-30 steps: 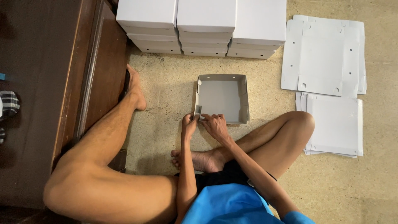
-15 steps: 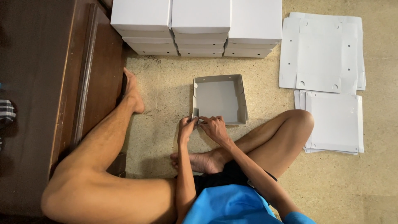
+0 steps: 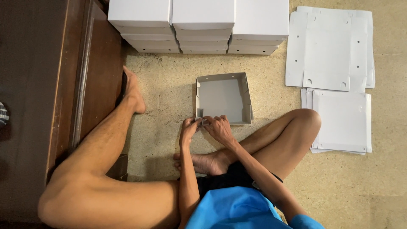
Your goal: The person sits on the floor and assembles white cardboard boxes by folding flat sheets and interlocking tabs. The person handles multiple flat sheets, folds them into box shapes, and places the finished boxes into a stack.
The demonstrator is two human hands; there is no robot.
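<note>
both hands pinch the near wall of the open grey box (image 3: 223,96). the left hand (image 3: 189,128) grips its corner; the right hand (image 3: 219,127) curls over the rim.

Open grey box (image 3: 223,98) before stacked white boxes (image 3: 203,25)

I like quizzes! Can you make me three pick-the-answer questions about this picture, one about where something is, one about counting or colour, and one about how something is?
1. Where are the flat card sheets?
A. right of the open box
B. inside it
C. on the wooden step

2. How many stacks of closed white boxes are there?
A. one
B. three
C. six

3. How is the grey box by the hands?
A. lidded
B. open-topped
C. crushed flat

Answers: 1 A, they lie on the floor at right. 2 B, three stacks stand side by side. 3 B, its bare inside shows while the left hand and right hand press its near corner.
</note>
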